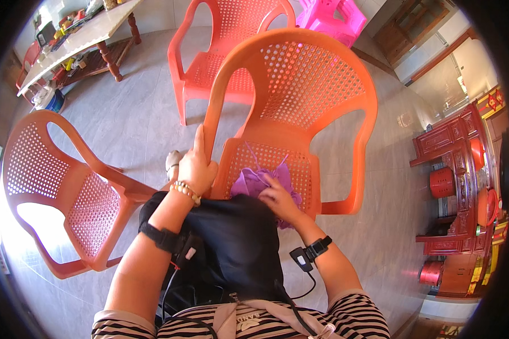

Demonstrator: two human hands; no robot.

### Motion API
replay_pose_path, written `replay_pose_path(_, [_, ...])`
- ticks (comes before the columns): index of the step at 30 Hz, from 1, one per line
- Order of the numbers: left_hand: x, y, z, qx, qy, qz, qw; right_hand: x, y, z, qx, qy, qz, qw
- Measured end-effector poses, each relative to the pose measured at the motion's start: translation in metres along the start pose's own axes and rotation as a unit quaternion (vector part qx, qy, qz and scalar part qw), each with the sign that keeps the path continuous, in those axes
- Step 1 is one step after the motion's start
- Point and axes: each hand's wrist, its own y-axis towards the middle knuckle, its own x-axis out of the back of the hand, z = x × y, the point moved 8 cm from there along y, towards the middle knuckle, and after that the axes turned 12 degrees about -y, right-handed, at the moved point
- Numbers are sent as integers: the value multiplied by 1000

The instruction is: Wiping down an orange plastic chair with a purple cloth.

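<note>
Directly in front of me stands an orange plastic armchair [314, 84] with a perforated back and seat. My left hand [196, 169] is on its left armrest, the index finger stretched along the arm; the other fingers are partly hidden, so its grip is unclear. A crumpled purple cloth [254, 182] with thin strings lies on the seat. My right hand [280, 199] is at the cloth, fingers bent over its near right part and pressing into it. My dark-clothed leg covers the front edge of the seat.
A reddish plastic armchair [59, 169] stands at the left, another [199, 72] behind the orange one, with pink plastic stools [335, 21] beyond. At the upper left is a long table [85, 38] bearing many items. Carved red wooden furniture [462, 169] lines the right side, with red containers [442, 182].
</note>
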Motion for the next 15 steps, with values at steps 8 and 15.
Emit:
replay_pose_path(8, [13,-3,9,73,18,-8,997,29,36,-3,-89,66,1,994])
replay_pose_path(15, [14,8,27,11,-61,5,998,-29,45,38,73,-179,41,980])
